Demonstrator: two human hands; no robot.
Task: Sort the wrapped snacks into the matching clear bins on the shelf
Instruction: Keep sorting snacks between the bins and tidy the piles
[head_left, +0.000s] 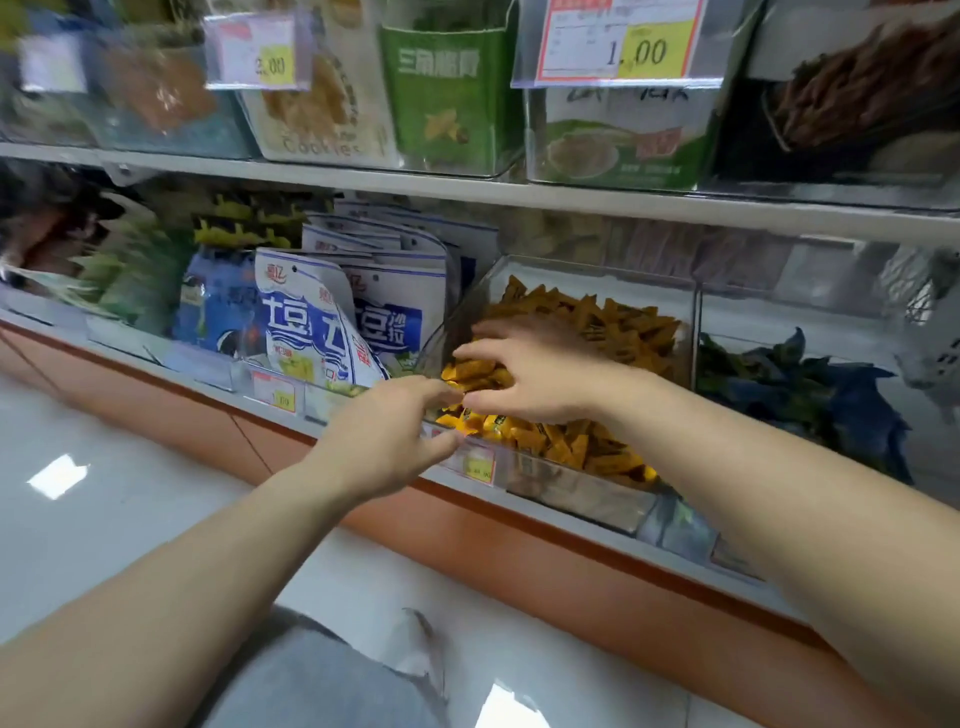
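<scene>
Shop shelf (571, 205), clear bin (576, 491) of orange snacks (582, 447), right hand (535, 374) spread upon them, left hand (379, 441) relaxed at its rim

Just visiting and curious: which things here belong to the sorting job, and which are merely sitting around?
Part of the job: left hand, right hand, orange snacks, clear bin holding them, blue snacks in the neighbouring bin.
Just around: white-and-blue bags, green bag, cookie bag, price tags.
</scene>
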